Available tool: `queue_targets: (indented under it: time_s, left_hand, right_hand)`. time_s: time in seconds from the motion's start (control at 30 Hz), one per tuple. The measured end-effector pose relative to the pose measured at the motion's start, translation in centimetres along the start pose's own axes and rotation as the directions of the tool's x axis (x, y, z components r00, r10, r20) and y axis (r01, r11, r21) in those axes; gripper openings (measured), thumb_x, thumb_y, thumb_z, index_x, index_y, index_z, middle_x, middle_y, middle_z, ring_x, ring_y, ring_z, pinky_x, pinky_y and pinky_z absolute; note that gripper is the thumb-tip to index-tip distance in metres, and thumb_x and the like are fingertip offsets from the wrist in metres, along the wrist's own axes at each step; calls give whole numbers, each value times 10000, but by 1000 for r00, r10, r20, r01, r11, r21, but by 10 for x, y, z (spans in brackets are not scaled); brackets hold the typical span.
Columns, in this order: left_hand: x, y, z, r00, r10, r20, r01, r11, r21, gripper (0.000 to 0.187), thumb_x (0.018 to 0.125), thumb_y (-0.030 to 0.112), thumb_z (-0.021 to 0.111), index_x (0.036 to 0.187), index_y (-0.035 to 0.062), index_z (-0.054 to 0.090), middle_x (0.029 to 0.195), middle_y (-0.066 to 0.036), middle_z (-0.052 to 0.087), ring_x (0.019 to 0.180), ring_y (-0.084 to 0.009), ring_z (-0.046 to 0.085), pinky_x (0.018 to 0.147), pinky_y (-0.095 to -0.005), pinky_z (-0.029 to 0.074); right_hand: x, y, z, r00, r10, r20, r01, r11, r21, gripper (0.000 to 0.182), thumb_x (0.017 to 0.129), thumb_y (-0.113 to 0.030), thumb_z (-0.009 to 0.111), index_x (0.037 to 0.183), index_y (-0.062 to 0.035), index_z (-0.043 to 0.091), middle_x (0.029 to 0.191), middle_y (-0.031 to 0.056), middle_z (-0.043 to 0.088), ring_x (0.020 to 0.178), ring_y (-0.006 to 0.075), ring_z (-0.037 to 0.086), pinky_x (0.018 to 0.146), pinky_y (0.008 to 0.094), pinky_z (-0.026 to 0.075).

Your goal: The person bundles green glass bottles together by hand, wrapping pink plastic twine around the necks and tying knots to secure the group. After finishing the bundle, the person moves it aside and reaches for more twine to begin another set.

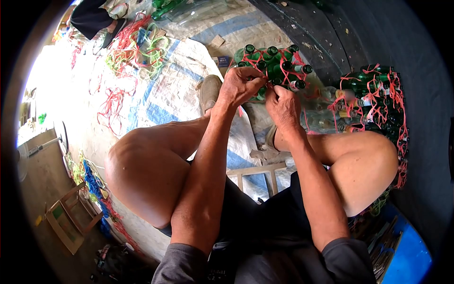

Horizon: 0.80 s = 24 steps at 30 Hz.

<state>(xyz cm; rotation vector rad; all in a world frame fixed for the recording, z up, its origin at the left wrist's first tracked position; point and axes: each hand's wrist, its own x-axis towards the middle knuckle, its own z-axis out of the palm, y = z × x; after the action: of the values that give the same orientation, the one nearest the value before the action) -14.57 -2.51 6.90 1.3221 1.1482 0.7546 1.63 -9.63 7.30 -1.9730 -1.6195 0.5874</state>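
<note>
Several green glass bottles [275, 57] stand bunched together between the feet, with red plastic string [285, 59] looped around their necks. At the near side of the bunch, my left hand [242, 85] has its thumb and forefinger pinched on the red string. My right hand [283, 106] is close beside it on the right, fingers curled and pinched on the string too. The fingertips nearly meet, and the short piece of string between them is hard to make out.
More bottles tied with red string [373, 102] lie stacked at the right. Loose red and green string [137, 49] is strewn at the upper left, near another person's foot [113, 33]. A wooden frame [71, 217] is at the lower left, a blue container [409, 246] at the lower right.
</note>
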Motion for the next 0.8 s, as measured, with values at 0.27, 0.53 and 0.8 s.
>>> queue_targets:
  time_s: [0.27, 0.53, 0.8]
  left_hand:
    - [0, -3, 1, 1000, -12, 4, 12, 1000, 22, 183, 943, 134, 779, 1046, -14, 809, 896, -49, 797, 758, -100, 700, 657, -266, 570]
    - [-2, 4, 1, 1000, 26, -14, -26, 1000, 16, 208, 870, 139, 752, 1011, 11, 835, 851, -83, 802, 785, -132, 739, 740, -304, 593]
    - [-2, 3, 3, 999, 42, -17, -43, 999, -18, 195, 882, 120, 752, 1017, 6, 835, 825, -63, 787, 724, -101, 694, 676, -286, 568]
  right_hand:
    - [-16, -3, -1, 985, -135, -108, 134, 991, -22, 224, 933, -195, 662, 766, -45, 662, 718, 256, 638, 689, 499, 647, 583, 534, 496]
    - [-40, -7, -5, 991, -131, -2, 131, 991, -30, 218, 891, -170, 669, 716, -40, 661, 709, 259, 648, 699, 505, 657, 607, 563, 510]
    - [-59, -12, -13, 990, -68, 125, 76, 995, -63, 196, 866, -158, 688, 724, -24, 684, 693, 248, 667, 681, 478, 682, 619, 538, 544]
